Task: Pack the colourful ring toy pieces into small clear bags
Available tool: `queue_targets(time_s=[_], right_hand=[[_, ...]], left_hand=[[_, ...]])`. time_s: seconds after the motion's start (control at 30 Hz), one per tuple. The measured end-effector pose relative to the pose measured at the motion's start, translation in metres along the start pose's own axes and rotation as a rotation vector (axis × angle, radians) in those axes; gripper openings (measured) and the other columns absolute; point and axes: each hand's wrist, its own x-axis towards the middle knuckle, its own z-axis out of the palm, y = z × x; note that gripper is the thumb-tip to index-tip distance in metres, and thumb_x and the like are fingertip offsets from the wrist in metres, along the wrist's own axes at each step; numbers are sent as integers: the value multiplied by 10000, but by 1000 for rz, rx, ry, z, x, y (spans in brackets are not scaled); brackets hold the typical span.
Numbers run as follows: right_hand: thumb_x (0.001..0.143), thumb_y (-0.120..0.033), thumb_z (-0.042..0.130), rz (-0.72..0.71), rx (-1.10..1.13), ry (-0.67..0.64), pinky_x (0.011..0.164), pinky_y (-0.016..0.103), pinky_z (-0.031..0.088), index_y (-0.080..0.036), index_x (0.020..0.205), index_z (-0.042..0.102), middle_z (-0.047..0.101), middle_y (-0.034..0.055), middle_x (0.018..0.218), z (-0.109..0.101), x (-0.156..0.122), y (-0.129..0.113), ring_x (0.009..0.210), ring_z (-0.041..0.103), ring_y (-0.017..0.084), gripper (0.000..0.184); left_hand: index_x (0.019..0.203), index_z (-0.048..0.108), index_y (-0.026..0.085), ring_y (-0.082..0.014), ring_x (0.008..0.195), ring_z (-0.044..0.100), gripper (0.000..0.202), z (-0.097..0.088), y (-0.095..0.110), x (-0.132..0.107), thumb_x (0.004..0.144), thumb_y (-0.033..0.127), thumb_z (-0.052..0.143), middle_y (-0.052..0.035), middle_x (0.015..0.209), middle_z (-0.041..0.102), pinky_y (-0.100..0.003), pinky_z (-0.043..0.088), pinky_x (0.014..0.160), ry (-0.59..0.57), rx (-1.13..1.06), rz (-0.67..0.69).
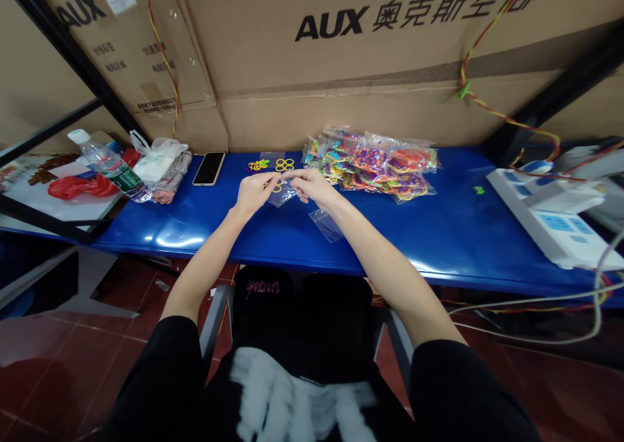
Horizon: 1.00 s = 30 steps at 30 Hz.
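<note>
Both of my hands meet above the blue table (pixel 439 234). My left hand (pixel 253 192) and my right hand (pixel 312 185) pinch a small clear plastic bag (pixel 283 195) between them, with a yellow ring piece showing at its mouth. More yellow rings (pixel 285 164) and a yellow-green piece (pixel 258 164) lie on the table just behind my hands. Another empty clear bag (pixel 325 224) lies under my right wrist. A pile of filled bags with colourful pieces (pixel 375 166) sits to the right of my hands.
A black phone (pixel 209 168) lies left of my hands. Further left are a water bottle (pixel 110 167), a white plastic bag (pixel 158 159) and a red bag (pixel 78 187). A white device (pixel 556 218) with cables stands at the right. Cardboard boxes (pixel 341 58) form the back wall.
</note>
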Motion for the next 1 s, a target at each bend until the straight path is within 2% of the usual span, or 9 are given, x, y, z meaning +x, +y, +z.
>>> queue_targets(time_s=[0.2,0.43,0.63,0.77,1.0], right_hand=[[784,-29,509,21,26,-24,365,209,336,-75,1108,772,425,-98,473,3,-3,-1,378,353,67,420],[788,-45,535,20,-13,-37,364,204,341,-89,1108,793,446,-94,480,2,-2,2,377,372,65,413],[795,-64,541,38,-11,-33,371,207,344,-91,1129,795,443,-88,472,3,-3,1,383,376,72,420],[788,-78,544,31,-34,-47,386,210,356,-100,1133,798,430,-87,463,5,-4,2,392,363,75,429],[736,-77,564,63,-86,-33,369,219,322,-101,1034,810,380,-94,447,-5,-2,2,400,299,72,387]], left_hand=[[1046,813,218,-271,946,799,288,-1,3,-1,990,438,636,-114,1032,828,-407,605,864,-26,128,25],[1084,798,209,-247,912,797,276,-2,3,-1,1017,330,560,-113,1051,824,-381,611,808,-94,163,141],[931,774,214,-207,800,773,243,-2,5,0,994,257,543,-78,890,816,-310,562,725,-67,264,133],[896,738,208,-200,773,749,172,-1,7,-1,957,236,579,-75,857,797,-294,534,704,-65,254,75],[849,703,217,-187,716,732,50,-1,-5,4,844,172,682,-37,800,781,-307,557,731,45,118,-195]])
